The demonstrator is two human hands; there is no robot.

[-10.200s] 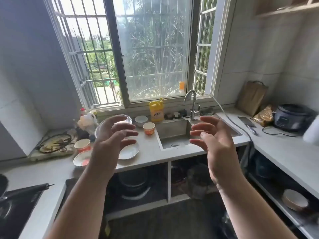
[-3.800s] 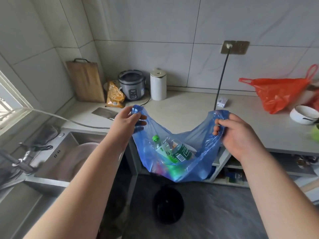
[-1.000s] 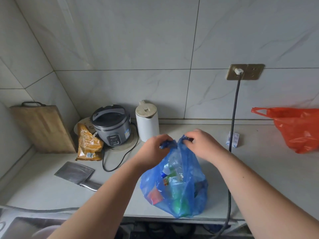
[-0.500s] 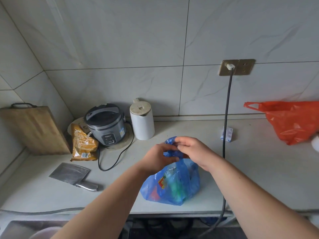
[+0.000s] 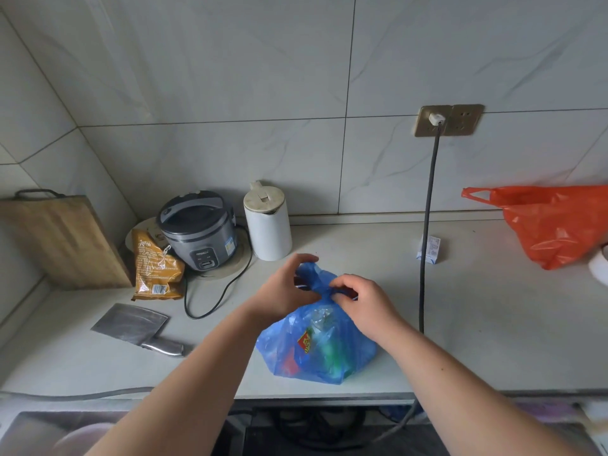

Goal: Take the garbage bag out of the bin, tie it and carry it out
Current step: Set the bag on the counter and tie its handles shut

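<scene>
A blue translucent garbage bag (image 5: 316,350) full of bottles and wrappers rests on the pale countertop (image 5: 487,340) near its front edge. Its top is gathered into twisted ends between my hands. My left hand (image 5: 284,289) pinches one blue end at the bag's top left. My right hand (image 5: 365,302) grips the other end at the top right, fingers curled over the gathered plastic. The bin is out of view.
A cleaver (image 5: 135,327) lies left of the bag. Behind it stand a rice cooker (image 5: 199,230), a white kettle (image 5: 268,222), a snack packet (image 5: 154,268) and a cutting board (image 5: 62,241). A black cable (image 5: 427,225) hangs from the wall socket. An orange bag (image 5: 556,222) sits right.
The bag was lifted out over the floor and set on the countertop. In the last second my hands closed together at its top and crossed the ends; the bag has slumped lower.
</scene>
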